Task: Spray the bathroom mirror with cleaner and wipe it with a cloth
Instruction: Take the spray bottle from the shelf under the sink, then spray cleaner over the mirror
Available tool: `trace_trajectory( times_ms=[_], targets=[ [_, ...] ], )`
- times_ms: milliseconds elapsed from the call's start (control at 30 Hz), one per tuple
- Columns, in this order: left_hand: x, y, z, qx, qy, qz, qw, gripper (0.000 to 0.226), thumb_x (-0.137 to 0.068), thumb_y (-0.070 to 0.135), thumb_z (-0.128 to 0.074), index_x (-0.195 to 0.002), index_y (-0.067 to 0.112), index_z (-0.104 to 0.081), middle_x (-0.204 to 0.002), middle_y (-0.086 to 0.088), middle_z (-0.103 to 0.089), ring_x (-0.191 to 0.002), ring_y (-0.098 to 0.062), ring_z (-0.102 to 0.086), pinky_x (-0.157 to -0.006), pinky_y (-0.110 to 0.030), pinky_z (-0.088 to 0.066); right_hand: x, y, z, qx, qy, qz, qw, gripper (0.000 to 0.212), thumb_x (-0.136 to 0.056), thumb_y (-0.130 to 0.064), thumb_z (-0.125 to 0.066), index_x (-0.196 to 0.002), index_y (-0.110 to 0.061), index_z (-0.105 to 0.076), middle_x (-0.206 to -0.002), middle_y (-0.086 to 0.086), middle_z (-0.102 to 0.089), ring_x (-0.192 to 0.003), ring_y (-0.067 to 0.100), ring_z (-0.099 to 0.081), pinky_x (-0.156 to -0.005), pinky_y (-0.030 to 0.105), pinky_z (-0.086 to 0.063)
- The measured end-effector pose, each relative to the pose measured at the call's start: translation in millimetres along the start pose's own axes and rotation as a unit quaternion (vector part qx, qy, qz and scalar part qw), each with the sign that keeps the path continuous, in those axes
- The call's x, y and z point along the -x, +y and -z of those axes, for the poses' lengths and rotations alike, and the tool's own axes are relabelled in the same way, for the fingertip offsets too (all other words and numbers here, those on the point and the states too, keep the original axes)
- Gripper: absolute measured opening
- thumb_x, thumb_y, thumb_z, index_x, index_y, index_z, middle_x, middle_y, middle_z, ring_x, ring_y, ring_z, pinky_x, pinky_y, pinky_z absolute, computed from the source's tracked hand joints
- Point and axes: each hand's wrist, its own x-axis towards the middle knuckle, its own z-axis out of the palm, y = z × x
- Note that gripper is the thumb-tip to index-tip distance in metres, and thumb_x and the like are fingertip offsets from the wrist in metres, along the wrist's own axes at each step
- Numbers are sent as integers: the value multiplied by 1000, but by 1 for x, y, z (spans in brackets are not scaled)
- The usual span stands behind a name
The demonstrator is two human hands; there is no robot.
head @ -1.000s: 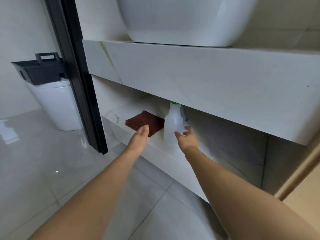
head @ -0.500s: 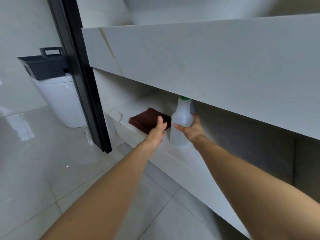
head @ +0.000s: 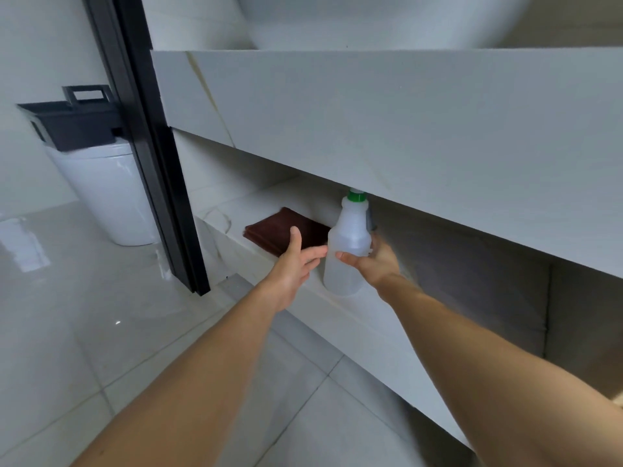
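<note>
A translucent white spray bottle with a green collar stands on the lower shelf under the counter, its spray head hidden behind the counter's front slab. My right hand is wrapped around the bottle's middle from the right. A folded dark brown cloth lies flat on the shelf just left of the bottle. My left hand hovers open over the cloth's near corner, fingertips close to the bottle. No mirror is in view.
The thick marble counter front overhangs the shelf, with a white basin above it. A black door frame stands at the left. Beyond it is a white toilet with a dark basket on top. Glossy floor tiles lie below.
My right hand reached in and closed around the bottle. My left hand moved forward over the cloth's near edge. The camera has come closer to the shelf.
</note>
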Motion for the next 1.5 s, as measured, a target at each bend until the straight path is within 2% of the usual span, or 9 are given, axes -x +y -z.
trace_trajectory(
  times_ms=[267, 433, 533, 767, 900, 1033, 1167, 1333, 1500],
  targets=[
    [26, 3, 5, -33, 37, -28, 998, 76, -101, 62, -10, -131, 15, -62, -136, -1, -62, -127, -16, -55, -115, -33, -32, 31, 6, 7, -182, -96, -102, 973, 68, -78, -37, -83, -133, -15, -50, -129, 8, -60, -117, 30, -60, -95, 54, -55],
    [48, 5, 28, -109, 38, 35, 993, 34, -101, 30, -55, -129, 10, -62, -123, -6, -67, -108, -17, -63, -99, -38, -51, 64, 16, 2, -208, -203, -156, 944, 62, -79, -40, -79, -129, -12, -54, -124, 12, -64, -111, 32, -65, -89, 50, -59],
    [67, 3, 40, -167, 44, 55, 983, 24, -97, 18, -63, -119, 11, -68, -115, -5, -71, -104, -16, -66, -84, -33, -59, 82, 19, -13, -225, -253, -173, 925, 66, -72, -41, -80, -126, -13, -56, -125, 14, -64, -113, 34, -65, -87, 50, -60],
    [125, 1, 93, -78, 99, 110, 986, 20, -88, 21, -76, -96, 9, -62, -112, -12, -71, -104, -25, -69, -84, -47, -60, 98, -12, -63, -191, -368, -140, 899, 71, -73, -47, -83, -130, -14, -58, -127, 14, -65, -115, 34, -65, -87, 49, -59],
    [163, 15, 129, -47, 110, 102, 988, 29, -86, 18, -78, -103, 6, -57, -112, -11, -72, -101, -23, -70, -77, -46, -61, 101, -52, -100, -164, -425, -99, 885, 83, -63, -51, -88, -130, -12, -60, -125, 10, -69, -116, 30, -66, -99, 53, -53],
    [197, 42, 170, -24, 152, 59, 986, 45, -79, 16, -83, -114, 3, -59, -109, -9, -74, -104, -25, -71, -82, -51, -60, 106, -107, -135, -166, -483, -58, 858, 58, -80, -39, -76, -129, -11, -63, -124, 7, -71, -117, 26, -67, -103, 53, -50],
    [226, 88, 194, -54, 187, 5, 981, 42, -80, 19, -81, -120, 16, -68, -116, -3, -74, -109, -21, -69, -80, -42, -61, 108, -172, -157, -179, -533, -9, 827, 36, -92, -27, -67, -124, -13, -65, -121, 6, -73, -116, 24, -67, -104, 51, -50],
    [239, 155, 204, -40, 277, -95, 955, 43, -74, 26, -87, -113, 33, -70, -117, -4, -70, -108, -18, -69, -87, -45, -60, 100, -258, -159, -237, -583, 27, 777, 59, -83, -23, -73, -138, -7, -56, -136, 13, -63, -126, 28, -61, -108, 47, -46],
    [249, 251, 199, -31, 332, -156, 930, 56, -70, 30, -89, -120, 33, -64, -116, -1, -69, -105, -17, -69, -89, -44, -59, 89, -365, -139, -294, -616, 57, 729, 63, -88, -15, -65, -146, -1, -44, -146, 21, -52, -129, 31, -56, -105, 39, -50]
  ],
)
